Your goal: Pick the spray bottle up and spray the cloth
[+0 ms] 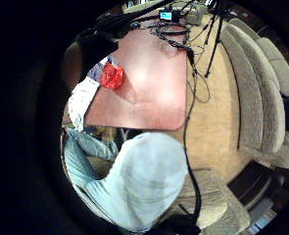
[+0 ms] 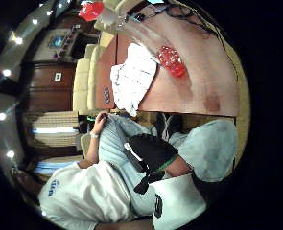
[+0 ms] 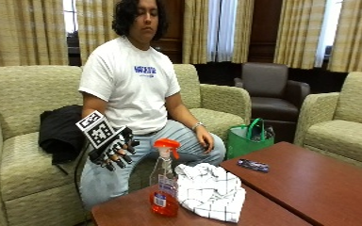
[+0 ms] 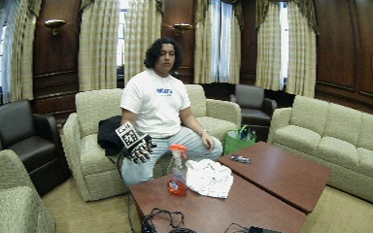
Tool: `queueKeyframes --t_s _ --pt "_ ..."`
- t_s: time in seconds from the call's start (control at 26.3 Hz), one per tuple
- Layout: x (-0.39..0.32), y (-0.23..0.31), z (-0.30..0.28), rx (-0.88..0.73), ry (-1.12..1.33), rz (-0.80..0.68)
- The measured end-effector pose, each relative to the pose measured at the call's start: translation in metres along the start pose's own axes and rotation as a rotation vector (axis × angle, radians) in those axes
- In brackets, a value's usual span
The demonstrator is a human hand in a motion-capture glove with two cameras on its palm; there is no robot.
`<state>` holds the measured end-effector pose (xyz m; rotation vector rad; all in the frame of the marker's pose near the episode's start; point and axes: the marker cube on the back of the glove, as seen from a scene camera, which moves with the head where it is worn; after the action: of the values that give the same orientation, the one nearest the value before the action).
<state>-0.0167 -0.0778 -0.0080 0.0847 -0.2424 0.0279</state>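
A clear spray bottle (image 3: pixel 163 186) with orange liquid and an orange trigger head stands upright near the table's edge closest to the person; it also shows as the spray bottle (image 4: pixel 176 170) in the wide view. A white checked cloth (image 3: pixel 211 190) lies crumpled right beside it on the wooden table (image 3: pixel 131 213). My gloved right hand (image 3: pixel 113 149) hangs in the air above the person's knee, to the left of the bottle and apart from it, fingers loosely curled and holding nothing. In the palm views the bottle (image 2: pixel 172 61) and cloth (image 2: pixel 133 78) lie side by side.
A second wooden table (image 3: pixel 322 181) stands beside the first, with a small dark object (image 3: pixel 252 165) on it. A green bag (image 3: pixel 248 137) sits on the floor by the sofa. A black garment (image 3: pixel 61 132) lies on the sofa. Cables (image 4: pixel 164 221) lie on the table's far end.
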Motion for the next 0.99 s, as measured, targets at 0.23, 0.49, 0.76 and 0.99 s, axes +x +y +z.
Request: queueKeyframes --t_s 0.23,0.49,0.76,0.99 --pt "-0.018 -0.045 0.004 0.005 -0.26 -0.009" --pt "-0.031 -0.093 0.017 0.015 -0.557 -0.004" --pt "-0.041 -0.127 0.037 0.002 -0.719 0.0" --pt "-0.044 -0.146 0.045 0.047 -0.783 0.018"
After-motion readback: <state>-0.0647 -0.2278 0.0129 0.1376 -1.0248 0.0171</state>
